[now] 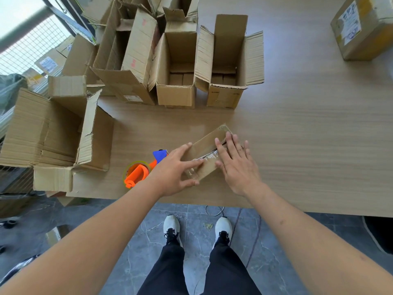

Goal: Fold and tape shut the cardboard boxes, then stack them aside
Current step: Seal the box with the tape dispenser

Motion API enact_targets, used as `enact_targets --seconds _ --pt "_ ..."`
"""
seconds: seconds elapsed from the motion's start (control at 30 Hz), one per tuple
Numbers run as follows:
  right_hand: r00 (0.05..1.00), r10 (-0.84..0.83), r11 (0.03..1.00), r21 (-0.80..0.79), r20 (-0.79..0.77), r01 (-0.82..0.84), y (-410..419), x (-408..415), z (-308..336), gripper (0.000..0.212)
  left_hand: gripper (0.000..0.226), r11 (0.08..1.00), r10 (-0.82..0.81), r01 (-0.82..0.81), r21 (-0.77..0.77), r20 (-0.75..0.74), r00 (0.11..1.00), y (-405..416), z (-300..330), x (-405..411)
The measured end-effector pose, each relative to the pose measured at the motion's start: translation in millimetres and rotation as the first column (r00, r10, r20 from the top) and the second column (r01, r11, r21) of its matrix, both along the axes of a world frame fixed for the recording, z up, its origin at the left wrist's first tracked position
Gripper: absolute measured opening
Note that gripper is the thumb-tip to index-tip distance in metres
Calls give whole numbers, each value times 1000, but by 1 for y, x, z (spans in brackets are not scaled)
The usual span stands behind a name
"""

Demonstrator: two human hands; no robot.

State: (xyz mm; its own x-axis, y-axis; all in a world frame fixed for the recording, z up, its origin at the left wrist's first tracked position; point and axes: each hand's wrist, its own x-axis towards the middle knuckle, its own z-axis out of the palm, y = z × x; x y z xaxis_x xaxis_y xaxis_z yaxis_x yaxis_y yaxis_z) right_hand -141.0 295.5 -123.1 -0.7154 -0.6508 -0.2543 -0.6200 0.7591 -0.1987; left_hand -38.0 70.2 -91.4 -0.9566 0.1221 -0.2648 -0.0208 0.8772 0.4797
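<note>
Both hands, left hand (176,171) and right hand (235,165), fingers spread flat, press tape onto the small box (205,154) so that I seat the seal.

My left hand (176,169) and right hand (236,165) lie flat on the small box (204,145) near the table's (308,145) front edge. The tape gun (140,169) sits just left of it, beside my left wrist. Behind stand two open boxes (180,67) side by side, more to their left. A big open box (53,133) overhangs the table's left end. A sealed box (361,28) sits far right.
</note>
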Motion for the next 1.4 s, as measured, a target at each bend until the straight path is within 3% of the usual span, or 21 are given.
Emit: enact_targets --seconds 0.1,0.2,0.27,0.33,0.4,0.47,0.57,0.7,0.87,1.0,1.13,1.4 --pt "997 -43 996 -84 -62 38 -7 2 -1 68 83 998 5 -3 -67 29 1000 1 0 3" --pt "989 -89 977 -206 -122 63 -9 9 2 69 80 993 30 -30 -112 -8 1000 6 -2 2" --pt "978 -53 931 -365 -203 -25 -5 14 4 56 79 991 29 -32 -129 -27 999 9 -3 3" --pt "983 65 883 -450 -170 -136 -1 22 5 46 80 990 30 -38 -136 -60 998 9 -6 4" --pt "989 141 882 -449 -41 -144 -1 34 1 52 80 989 35 -49 -140 -96 995 10 -10 6" --pt "996 88 883 -463 -1 -79 -7 43 -3 48 79 989 52 -67 -131 -112 992 13 -15 8" --pt "999 -32 866 -499 6 30 -16 45 -7 37 80 990 101 -112 -82 -127 987 14 -18 9" --pt "996 -28 895 -446 -86 -14 -18 43 -13 38 95 978 203 -209 -28 -133 970 15 -16 5" --pt "999 10 901 -433 -35 -24 -17 43 -6 40 102 981 179 -187 -51 -139 974 14 -11 6" --pt "997 22 922 -387 72 7 -7 44 2 61 100 986 163 -167 -26 -130 978 13 -12 10" --pt "995 -21 939 -340 101 54 2 49 2 53 98 985 170 -162 63 -159 973 18 -17 21" --pt "984 66 931 -364 166 -1 13 43 -5 41 91 984 117 -93 150 -164 979 2 -12 33"
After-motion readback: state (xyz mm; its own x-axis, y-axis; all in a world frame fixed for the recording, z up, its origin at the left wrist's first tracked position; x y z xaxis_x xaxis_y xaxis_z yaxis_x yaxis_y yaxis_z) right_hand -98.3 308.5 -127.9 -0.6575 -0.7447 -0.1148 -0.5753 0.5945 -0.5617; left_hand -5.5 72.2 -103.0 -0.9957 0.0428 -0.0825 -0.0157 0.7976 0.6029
